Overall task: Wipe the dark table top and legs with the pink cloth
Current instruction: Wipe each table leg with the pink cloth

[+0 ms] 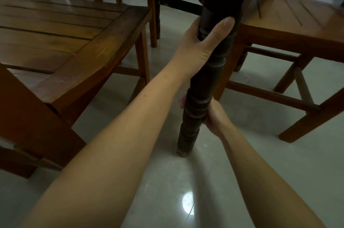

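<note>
A pale glossy floor runs under wooden furniture. Left of the hands stands a slatted brown chair. The left hand wraps the upper part of the dark turned table leg, thumb across its front, probably to steady it. Below, the right hand curls round the lower leg, pressing the pink cloth behind it; only a sliver peeks out at the leg's left edge. Right of both hands sits another brown chair. The worktop itself lies out of view.
</note>
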`<state>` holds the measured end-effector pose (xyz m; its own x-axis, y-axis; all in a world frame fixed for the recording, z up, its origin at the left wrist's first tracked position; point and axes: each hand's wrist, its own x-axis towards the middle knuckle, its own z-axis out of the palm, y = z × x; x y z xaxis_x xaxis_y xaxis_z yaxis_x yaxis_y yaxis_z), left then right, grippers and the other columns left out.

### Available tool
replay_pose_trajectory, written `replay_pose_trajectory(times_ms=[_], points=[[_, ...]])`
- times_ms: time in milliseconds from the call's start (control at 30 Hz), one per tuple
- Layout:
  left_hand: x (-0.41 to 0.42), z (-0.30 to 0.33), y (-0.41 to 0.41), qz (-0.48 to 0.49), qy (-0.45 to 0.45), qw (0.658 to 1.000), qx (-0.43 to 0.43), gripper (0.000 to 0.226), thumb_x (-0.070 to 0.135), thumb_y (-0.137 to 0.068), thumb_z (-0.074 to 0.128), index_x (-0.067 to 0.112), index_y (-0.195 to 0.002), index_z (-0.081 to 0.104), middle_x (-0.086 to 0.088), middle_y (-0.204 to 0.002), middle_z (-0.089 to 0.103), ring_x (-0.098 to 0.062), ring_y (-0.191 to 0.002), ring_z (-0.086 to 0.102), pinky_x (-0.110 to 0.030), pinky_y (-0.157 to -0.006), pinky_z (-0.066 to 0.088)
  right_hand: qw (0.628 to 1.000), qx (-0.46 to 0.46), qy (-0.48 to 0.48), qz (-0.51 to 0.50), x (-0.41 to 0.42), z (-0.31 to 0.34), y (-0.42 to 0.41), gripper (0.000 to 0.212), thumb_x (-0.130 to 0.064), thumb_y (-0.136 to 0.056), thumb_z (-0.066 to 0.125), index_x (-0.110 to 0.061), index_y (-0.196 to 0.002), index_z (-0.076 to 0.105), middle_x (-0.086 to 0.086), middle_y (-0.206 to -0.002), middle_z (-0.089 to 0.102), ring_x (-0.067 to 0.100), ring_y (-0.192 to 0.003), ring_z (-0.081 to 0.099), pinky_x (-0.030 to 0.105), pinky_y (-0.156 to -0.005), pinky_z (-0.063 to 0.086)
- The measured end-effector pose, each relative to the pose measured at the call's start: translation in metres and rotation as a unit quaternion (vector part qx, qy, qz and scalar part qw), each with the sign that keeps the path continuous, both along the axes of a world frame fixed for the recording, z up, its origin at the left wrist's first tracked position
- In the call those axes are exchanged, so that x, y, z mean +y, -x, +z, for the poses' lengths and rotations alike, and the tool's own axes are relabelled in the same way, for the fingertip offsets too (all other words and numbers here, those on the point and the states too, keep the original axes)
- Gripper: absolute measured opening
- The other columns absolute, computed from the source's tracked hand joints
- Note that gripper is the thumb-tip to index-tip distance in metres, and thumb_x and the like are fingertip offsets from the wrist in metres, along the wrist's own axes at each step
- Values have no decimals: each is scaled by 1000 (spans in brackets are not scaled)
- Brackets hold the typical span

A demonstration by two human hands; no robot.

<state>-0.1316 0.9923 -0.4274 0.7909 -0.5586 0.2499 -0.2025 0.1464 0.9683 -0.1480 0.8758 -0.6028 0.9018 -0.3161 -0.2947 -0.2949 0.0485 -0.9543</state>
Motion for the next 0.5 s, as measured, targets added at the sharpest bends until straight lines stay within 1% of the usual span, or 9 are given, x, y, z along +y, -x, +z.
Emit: replay_pose_trajectory(times_ms=[33, 100, 167, 233, 300, 367, 400, 433, 500], points=[[0, 0, 0, 1, 0, 1000, 0, 13, 31, -87, 54, 31, -96, 45, 10, -93, 59, 14, -68, 59, -1, -56, 42, 1000, 20, -20, -8, 1, -13, 4, 59, -61, -91, 41, -10, -108, 65, 19, -102, 68, 32, -77, 55, 34, -53, 45], [1, -1, 0, 2, -1, 1000, -2, 10, 28, -91, 52, 31, -97, 44, 11, -94, 59, 14, -70, 59, 0, -57, 42, 996, 54, -58, -42, 5, -35, 22, 68, -66, -89, 37, -6, -107, 64, 18, -87, 66, 26, -63, 51, 28, -49, 41], [1, -1, 1, 2, 1, 1000, -6, 11, 29, -90, 52, 30, -98, 45, 10, -95, 60, 13, -71, 60, -1, -58, 42, 992, 91, -56, -65, 10, -62, 42, 65, -66, -90, 31, -12, -99, 65, 9, -76, 64, 21, -64, 57, 32, -63, 49], [0, 0, 3, 6, 4, 1000, -15, 25, 42, -76, 54, 32, -97, 45, 12, -95, 59, 14, -72, 59, 0, -59, 41, 985, 155, -31, -70, 16, -87, 58, 68, -69, -89, 27, -16, -104, 67, 10, -91, 70, 23, -84, 66, 39, -84, 51], [-1, 2, 5, 9, 7, 1000, -23, 34, 48, -63, 50, 33, -94, 44, 14, -95, 58, 17, -73, 58, 1, -59, 41, 981, 166, -35, -93, 25, -101, 66, 73, -70, -87, 29, -13, -116, 64, 17, -102, 69, 28, -90, 66, 46, -90, 52], [-1, 1, 4, 10, 11, 999, -35, 36, 48, -61, 49, 33, -94, 44, 13, -95, 58, 16, -73, 58, 0, -59, 41, 983, 128, -52, -124, 39, -87, 67, 68, -72, -84, 33, -27, -131, 51, 14, -96, 68, 26, -78, 66, 45, -86, 53], [-1, -1, 4, 9, 13, 999, -39, 37, 48, -61, 49, 33, -94, 44, 12, -95, 59, 15, -73, 58, 0, -60, 41, 983, 74, -62, -157, 49, -68, 65, 50, -65, -90, 33, -42, -134, 38, 9, -95, 66, 21, -69, 62, 41, -81, 54], [-1, -1, 4, 7, 15, 999, -42, 38, 49, -61, 49, 32, -95, 44, 10, -96, 59, 14, -74, 59, -1, -60, 41, 981, 7, -63, -186, 56, -46, 61, 36, -53, -97, 30, -49, -132, 35, 5, -100, 62, 18, -67, 57, 36, -73, 52], [-2, -2, 2, 11, 20, 999, -43, 44, 51, -58, 50, 31, -97, 45, 8, -98, 60, 11, -77, 60, -2, -62, 42, 964, -110, -51, -235, 74, -3, 55, 28, -37, -102, 26, -55, -120, 37, 0, -111, 52, 17, -83, 50, 28, -77, 46]])
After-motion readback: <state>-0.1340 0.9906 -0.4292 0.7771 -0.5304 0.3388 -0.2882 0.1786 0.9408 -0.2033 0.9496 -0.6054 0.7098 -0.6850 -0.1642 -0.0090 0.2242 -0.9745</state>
